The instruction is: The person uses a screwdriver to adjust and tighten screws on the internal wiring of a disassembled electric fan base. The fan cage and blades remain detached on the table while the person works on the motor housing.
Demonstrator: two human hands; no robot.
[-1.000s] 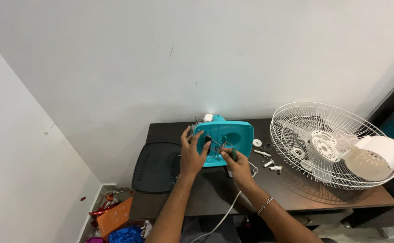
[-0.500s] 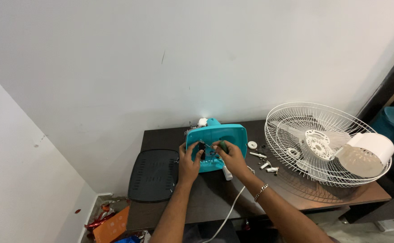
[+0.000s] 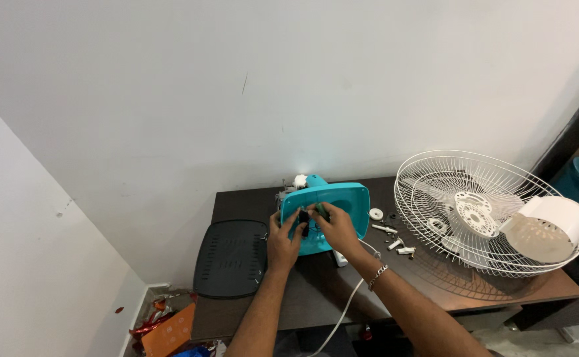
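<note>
A turquoise fan base housing (image 3: 345, 205) lies on a dark wooden table (image 3: 435, 291), its inner side up. My left hand (image 3: 283, 241) rests on the housing's left edge and pinches a small black part (image 3: 303, 219). My right hand (image 3: 335, 228) lies over the middle of the housing, fingers closed on a small dark piece beside the black part. A white power cord (image 3: 345, 307) runs from the housing toward me over the table's front edge.
A black base cover plate (image 3: 231, 258) lies at the table's left end. Two white wire fan guards (image 3: 474, 211) and a white motor cover (image 3: 546, 228) fill the right side. Small white screws and a knob (image 3: 385, 228) lie between. Orange litter (image 3: 170, 330) sits on the floor.
Both hands have shifted slightly up and together over the housing; the view has tilted so that the table sits lower in frame.
</note>
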